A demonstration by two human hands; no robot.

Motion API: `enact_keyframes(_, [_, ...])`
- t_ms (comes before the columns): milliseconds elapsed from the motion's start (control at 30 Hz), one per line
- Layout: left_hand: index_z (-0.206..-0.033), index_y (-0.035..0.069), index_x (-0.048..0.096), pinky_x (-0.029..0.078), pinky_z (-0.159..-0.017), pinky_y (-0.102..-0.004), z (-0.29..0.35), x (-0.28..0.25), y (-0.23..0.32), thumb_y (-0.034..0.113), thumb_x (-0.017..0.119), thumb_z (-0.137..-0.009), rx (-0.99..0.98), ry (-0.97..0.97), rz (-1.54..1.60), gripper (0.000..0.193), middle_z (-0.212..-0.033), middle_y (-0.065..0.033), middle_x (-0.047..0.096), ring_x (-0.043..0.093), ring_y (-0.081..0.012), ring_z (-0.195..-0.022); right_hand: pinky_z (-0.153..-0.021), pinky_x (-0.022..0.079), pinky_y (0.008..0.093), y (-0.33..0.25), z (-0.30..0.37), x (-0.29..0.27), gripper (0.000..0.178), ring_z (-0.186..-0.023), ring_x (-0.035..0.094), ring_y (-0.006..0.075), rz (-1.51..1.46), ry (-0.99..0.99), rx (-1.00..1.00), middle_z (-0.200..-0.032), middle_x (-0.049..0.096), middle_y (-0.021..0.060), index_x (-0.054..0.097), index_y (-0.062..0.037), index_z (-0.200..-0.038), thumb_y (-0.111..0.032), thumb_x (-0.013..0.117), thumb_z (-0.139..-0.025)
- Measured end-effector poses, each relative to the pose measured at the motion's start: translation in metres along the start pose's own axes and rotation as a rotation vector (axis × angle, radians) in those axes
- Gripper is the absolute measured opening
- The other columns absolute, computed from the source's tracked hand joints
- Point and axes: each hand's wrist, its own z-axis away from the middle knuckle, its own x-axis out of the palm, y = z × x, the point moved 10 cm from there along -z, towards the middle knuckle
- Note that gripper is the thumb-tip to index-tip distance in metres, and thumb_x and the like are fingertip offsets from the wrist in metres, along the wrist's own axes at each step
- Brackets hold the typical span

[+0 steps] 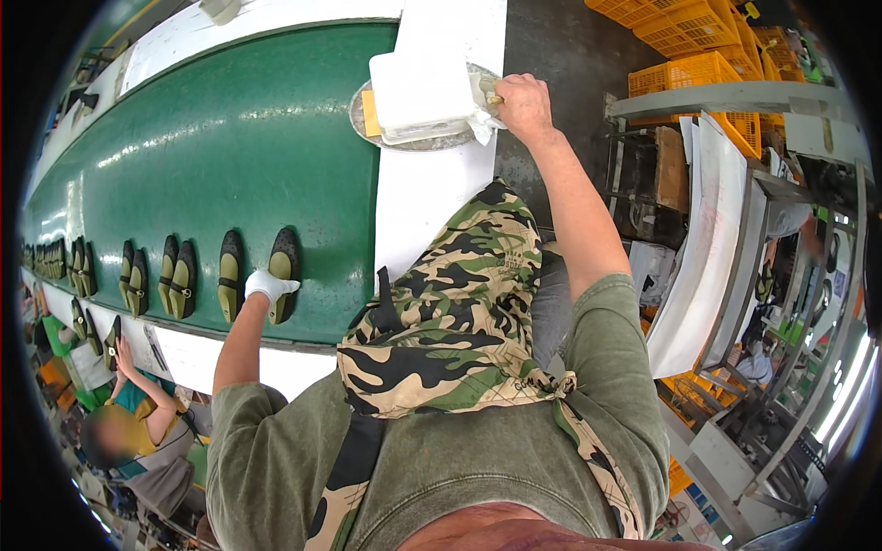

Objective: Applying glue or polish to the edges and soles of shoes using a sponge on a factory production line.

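My left hand [266, 286], in a white glove, grips the near end of a dark flat shoe [286, 246] with an olive inside. That shoe lies on the green conveyor belt [303, 147]; beside it is a similar shoe [230, 271] with a strap. My bare right hand [525, 108] is closed at the edge of a round grey plate [367, 129]. Something small and tan sticks out from its fingers, too hidden to name. On the plate rest a white block-like container [423, 92], a yellow piece [371, 113] and crumpled whitish material [482, 119].
Several pairs of shoes [179, 278] line the belt's near side to the left. Across the white ledge [276, 367], a co-worker [152, 413] handles a shoe. Orange crates [689, 83] are stacked at the far right, near a metal frame [735, 96] and white sheets [707, 239].
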Motion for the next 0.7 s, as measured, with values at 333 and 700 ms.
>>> enact_keyframes(333, [-0.110,-0.007,0.068,0.052,-0.081,-0.0363,-0.034,0.017,-0.013,0.041,0.091,-0.065,0.069,-0.086,0.416,0.070,-0.102,-0.0131,0.072,0.068,-0.0236,-0.091,-0.070,0.051,0.0353,0.102,0.065,0.044,0.024,-0.075,0.067,0.0198,-0.553,-0.106,1.018,-0.080,0.071,0.0088,0.074,-0.0032,-0.086,-0.020,0.082,-0.071])
enact_keyframes(700, [-0.126,0.009,0.056,0.049,-0.100,-0.0469,0.031,-0.072,0.120,0.044,0.070,-0.090,0.548,-0.380,1.902,0.052,-0.116,-0.0094,0.065,0.063,-0.0280,-0.109,-0.065,0.050,0.0339,0.106,0.105,0.050,0.022,-0.066,0.063,0.0172,-0.467,0.196,1.114,-0.079,0.070,0.0072,0.070,-0.0028,-0.085,-0.016,0.082,-0.071])
